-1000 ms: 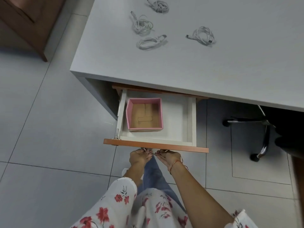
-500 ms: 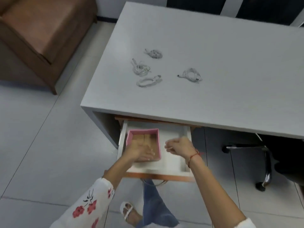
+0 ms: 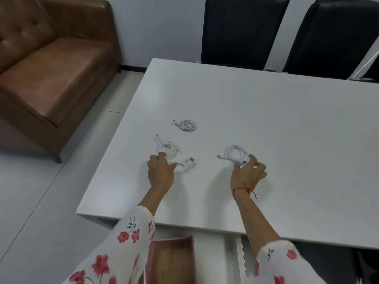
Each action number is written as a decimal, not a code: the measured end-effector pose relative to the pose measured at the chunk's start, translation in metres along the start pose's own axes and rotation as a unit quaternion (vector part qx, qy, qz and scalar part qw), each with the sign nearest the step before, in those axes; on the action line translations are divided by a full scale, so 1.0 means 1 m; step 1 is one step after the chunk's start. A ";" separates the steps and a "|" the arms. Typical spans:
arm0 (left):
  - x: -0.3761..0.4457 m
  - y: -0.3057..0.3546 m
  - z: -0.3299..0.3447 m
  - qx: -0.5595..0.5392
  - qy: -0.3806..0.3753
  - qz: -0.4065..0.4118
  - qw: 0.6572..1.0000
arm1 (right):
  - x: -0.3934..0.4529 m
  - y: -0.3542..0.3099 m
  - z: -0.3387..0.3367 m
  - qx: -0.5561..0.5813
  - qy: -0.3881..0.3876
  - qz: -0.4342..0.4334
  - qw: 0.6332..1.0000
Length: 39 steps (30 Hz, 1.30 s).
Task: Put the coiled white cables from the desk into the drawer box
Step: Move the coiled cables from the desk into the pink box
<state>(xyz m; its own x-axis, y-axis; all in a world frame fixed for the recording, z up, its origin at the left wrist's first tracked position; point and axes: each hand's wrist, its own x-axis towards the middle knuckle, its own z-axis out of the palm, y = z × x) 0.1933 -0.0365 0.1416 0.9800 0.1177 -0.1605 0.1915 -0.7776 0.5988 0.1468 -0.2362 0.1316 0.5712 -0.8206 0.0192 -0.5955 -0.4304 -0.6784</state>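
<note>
Several coiled white cables lie on the white desk (image 3: 287,140). My right hand (image 3: 249,174) pinches the near edge of the right cable (image 3: 233,152), which still rests on the desk. My left hand (image 3: 161,174) is spread over the left end of the near-left cable (image 3: 187,165), thumb touching it. A looser coil (image 3: 167,147) lies just beyond that hand's forefinger, and a tight coil (image 3: 187,125) lies farther back. The pink drawer box (image 3: 173,239), with a brown cardboard floor, sits in the open white drawer (image 3: 215,255) under the desk's near edge, partly hidden by my left sleeve.
A brown leather sofa (image 3: 51,64) stands on the floor to the left of the desk. Two black chairs, one at the middle (image 3: 242,31) and one at the right (image 3: 332,35), stand behind the far edge. Grey tile floor lies on the left.
Both hands left the drawer and rose onto the desk top, the right onto the right cable and the left onto the near-left cable. The view tilted up, and the drawer stays open.
</note>
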 end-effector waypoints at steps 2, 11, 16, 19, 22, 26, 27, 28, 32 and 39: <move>0.009 0.000 0.007 0.030 -0.007 0.017 0.999 | 0.021 -0.004 0.010 -0.017 -0.007 0.022 1.000; -0.016 -0.018 0.002 0.038 -0.072 0.007 0.997 | 0.032 0.000 0.018 -0.061 -0.103 0.076 0.990; -0.084 -0.048 -0.005 0.022 -0.103 0.007 0.994 | -0.012 0.016 -0.011 -0.020 -0.150 0.073 0.986; -0.128 -0.074 -0.007 -0.011 -0.056 -0.021 0.998 | -0.059 0.029 -0.030 0.029 -0.172 0.016 0.985; -0.165 -0.097 -0.009 -0.037 -0.025 -0.052 0.998 | -0.121 0.044 -0.044 0.046 -0.168 -0.038 0.984; -0.199 -0.131 0.005 -0.026 -0.036 -0.117 0.992 | -0.191 0.068 -0.050 0.033 -0.148 -0.097 0.984; -0.205 -0.138 0.010 -0.025 -0.045 -0.137 0.989 | -0.204 0.076 -0.047 0.022 -0.157 -0.096 0.983; -0.210 -0.144 0.016 -0.021 -0.053 -0.152 0.987 | -0.216 0.083 -0.044 0.008 -0.170 -0.089 0.981; -0.216 -0.155 0.032 0.008 -0.076 -0.180 0.981 | -0.244 0.105 -0.022 -0.048 -0.239 -0.020 0.970; -0.223 -0.174 0.033 0.053 -0.093 -0.186 0.977 | -0.275 0.127 -0.003 -0.142 -0.346 0.021 0.927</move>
<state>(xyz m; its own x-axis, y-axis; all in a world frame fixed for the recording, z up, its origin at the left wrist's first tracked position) -0.0606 0.0527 0.0472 0.8150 0.2971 -0.4975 0.5155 -0.7639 0.3882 -0.0878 -0.0660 0.0424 0.7107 -0.4432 -0.5463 -0.6945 -0.5659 -0.4444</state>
